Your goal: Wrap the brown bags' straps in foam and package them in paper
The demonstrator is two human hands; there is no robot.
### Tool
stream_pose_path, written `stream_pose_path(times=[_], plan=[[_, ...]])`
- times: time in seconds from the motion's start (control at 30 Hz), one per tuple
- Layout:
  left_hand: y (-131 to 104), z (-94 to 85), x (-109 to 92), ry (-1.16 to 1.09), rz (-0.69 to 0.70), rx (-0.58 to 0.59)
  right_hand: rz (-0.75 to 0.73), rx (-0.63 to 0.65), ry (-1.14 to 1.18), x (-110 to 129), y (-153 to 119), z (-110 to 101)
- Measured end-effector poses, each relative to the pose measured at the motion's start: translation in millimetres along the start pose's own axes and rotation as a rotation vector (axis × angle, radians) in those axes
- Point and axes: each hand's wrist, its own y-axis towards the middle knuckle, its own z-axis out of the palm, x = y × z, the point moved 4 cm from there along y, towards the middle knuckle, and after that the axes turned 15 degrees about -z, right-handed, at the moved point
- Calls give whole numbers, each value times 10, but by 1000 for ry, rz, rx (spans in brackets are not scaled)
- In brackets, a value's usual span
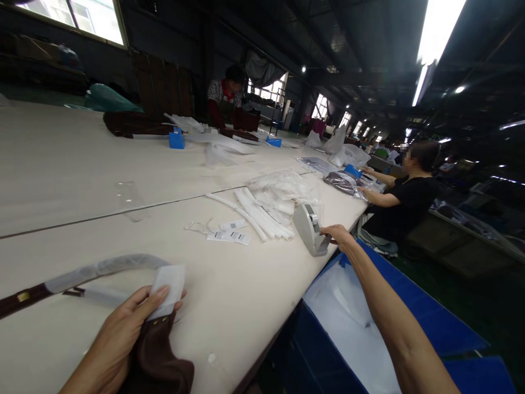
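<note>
At the lower left, my left hand (133,317) is closed on a small white wrapping sheet (169,284), thumb on top, where it covers the base of a handle. Below it hangs the dark brown bag (158,355), with small brass-coloured studs. The bag's handle (106,266) arches left, wrapped in whitish translucent film, its brown part bare near a gold fitting. Over at the table edge, my right hand (338,236) reaches a grey tape dispenser (308,230). Its fingertips pinch at the cutting end, seemingly on the tape; the strip itself hardly shows.
White foam strips (262,216) and paper hang tags (229,234) lie mid-table beside crumpled clear plastic (283,189). Below the table edge stands a blue box (295,334) with white lining. One co-worker (414,191) handles a plastic-wrapped item at right; another (225,101) works across the table.
</note>
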Motion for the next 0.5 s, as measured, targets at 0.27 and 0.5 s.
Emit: stream_pose_path(times=[0.27, 0.5], plan=[[94, -57, 38, 43, 5, 13, -119, -119, 152, 106, -42, -204], [159, -88, 51, -10, -82, -56, -92, -99, 253, -170, -602, -338]])
